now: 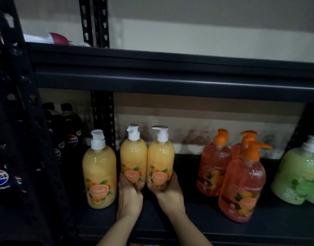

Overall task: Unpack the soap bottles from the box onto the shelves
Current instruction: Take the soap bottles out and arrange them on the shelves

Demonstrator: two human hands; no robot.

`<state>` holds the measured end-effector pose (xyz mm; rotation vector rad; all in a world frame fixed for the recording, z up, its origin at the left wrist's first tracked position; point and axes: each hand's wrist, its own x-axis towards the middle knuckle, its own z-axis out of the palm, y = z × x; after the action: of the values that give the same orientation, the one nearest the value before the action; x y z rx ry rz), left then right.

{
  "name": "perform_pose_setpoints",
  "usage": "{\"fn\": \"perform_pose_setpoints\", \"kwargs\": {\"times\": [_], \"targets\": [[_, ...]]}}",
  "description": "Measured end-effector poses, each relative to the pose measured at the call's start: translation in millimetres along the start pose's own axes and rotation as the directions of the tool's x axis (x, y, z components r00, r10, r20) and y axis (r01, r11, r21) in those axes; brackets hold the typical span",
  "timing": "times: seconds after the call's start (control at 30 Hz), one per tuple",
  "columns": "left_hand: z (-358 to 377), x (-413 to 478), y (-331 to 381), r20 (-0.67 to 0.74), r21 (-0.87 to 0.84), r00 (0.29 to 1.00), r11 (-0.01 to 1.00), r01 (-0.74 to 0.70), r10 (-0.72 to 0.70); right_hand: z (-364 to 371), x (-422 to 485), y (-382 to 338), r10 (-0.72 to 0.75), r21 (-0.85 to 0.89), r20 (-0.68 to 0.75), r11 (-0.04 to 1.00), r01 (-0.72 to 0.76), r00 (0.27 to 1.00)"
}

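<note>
Head view: each hand, left hand (130,193) and right hand (167,189), wraps an upright bottle, left bottle (133,157) and right bottle (161,159), just right of the standing peach bottle (99,174).

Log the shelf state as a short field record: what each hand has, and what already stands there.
left hand: left hand wrapped around the base of one peach bottle
right hand: right hand wrapped around the base of a second peach bottle
held bottles: upright, side by side, touching
already placed: third peach bottle standing free to their left
shelf: also orange bottles and green bottles to the right
far left: cola bottles behind the rack post
box: not in view
</note>
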<state>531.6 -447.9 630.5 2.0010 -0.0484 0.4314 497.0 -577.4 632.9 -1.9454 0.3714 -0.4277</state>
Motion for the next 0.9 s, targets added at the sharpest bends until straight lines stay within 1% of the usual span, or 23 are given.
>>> {"fn": "perform_pose_setpoints", "kwargs": {"times": [0.07,0.17,0.4,0.5,0.63,0.73,0.77,0.83,0.9], "targets": [[1,1,-2,0.003,-0.002,1.0,1.0,-0.02,0.02,1,0,1,-0.01,0.012,-0.014,1.0,0.011,1.0],[1,1,-1,0.005,0.005,1.0,1.0,-0.011,0.011,2,0,0,-0.023,0.022,-0.028,0.999,0.023,0.999],[2,1,0,0.016,0.011,1.0,1.0,0.005,-0.005,3,1,4,-0.033,-0.041,-0.016,0.999,0.032,0.999],[0,1,1,0.022,0.016,1.0,1.0,0.021,-0.022,2,2,3,-0.033,-0.039,-0.014,0.999,0.032,0.999],[-5,-13,12,0.02,0.089,0.997,0.993,0.073,-0.075,0,1,3,-0.032,-0.032,0.012,0.999,0.033,0.999],[-16,-35,17,-0.041,0.156,0.989,0.977,0.147,-0.142,0,3,4,-0.039,-0.022,0.022,0.999,0.039,0.999],[-22,-43,18,-0.074,0.144,0.987,0.977,0.154,-0.145,0,4,5,-0.041,-0.02,0.026,0.999,0.041,0.999],[-39,-53,17,-0.2,0.074,0.975,0.991,0.112,-0.095,0,5,6,-0.059,-0.016,0.035,0.998,0.06,0.998],[-54,-53,12,-0.362,0.057,0.932,0.998,0.029,-0.007,-3,4,5,-0.077,-0.008,0.057,0.997,0.078,0.995]]}}
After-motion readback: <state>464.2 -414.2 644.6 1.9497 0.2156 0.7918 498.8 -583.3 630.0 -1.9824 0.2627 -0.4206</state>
